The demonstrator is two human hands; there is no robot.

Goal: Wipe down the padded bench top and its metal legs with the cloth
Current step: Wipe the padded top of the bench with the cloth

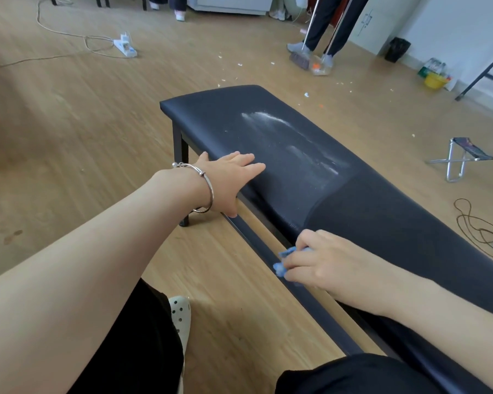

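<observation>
A long black padded bench top [367, 211] runs from the upper middle to the lower right, with white dusty streaks [291, 137] on its far half. Its black metal leg [181, 155] stands at the far left corner, and a lower metal rail [271, 251] runs along the near side. My left hand [228, 177], with a silver bracelet on the wrist, lies flat with spread fingers on the bench's near edge. My right hand [325, 260] is shut on a blue cloth [283, 261], pressing it against the rail below the pad.
A person sweeps with a broom [300, 56] and dustpan beyond the bench, with scraps on the wooden floor. A power strip and cable [124, 46] lie far left. A folding stool [458, 160] and coiled cables [484, 231] sit right. My shoe [180, 311] is near the rail.
</observation>
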